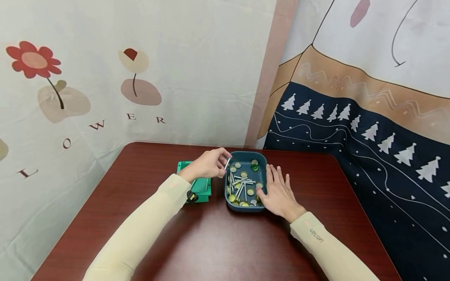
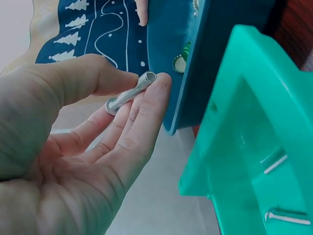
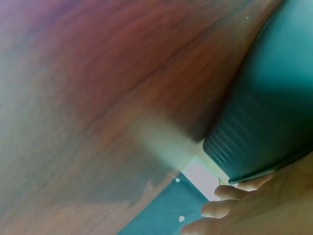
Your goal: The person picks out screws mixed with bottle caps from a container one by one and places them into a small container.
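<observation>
My left hand (image 1: 211, 164) pinches a silver bolt (image 2: 132, 91) between thumb and fingertips, above the left rim of a blue box (image 1: 246, 210). In the left wrist view the bolt's threaded end sticks up and its round head points down toward the palm. Inside the blue box lie a heap of bolts (image 1: 242, 180) and several bottle caps (image 1: 250, 192). My right hand (image 1: 279, 193) rests against the box's right side, fingers extended, thumb at the rim. Partly hidden under the left forearm, a green bin (image 1: 204, 198) holds bolts (image 2: 288, 219).
Both containers stand side by side near the far edge of a dark red wooden table (image 1: 228, 246). Behind it hangs a pale printed cloth (image 1: 197, 78), with a navy tree-patterned cloth (image 1: 316, 128) at the right.
</observation>
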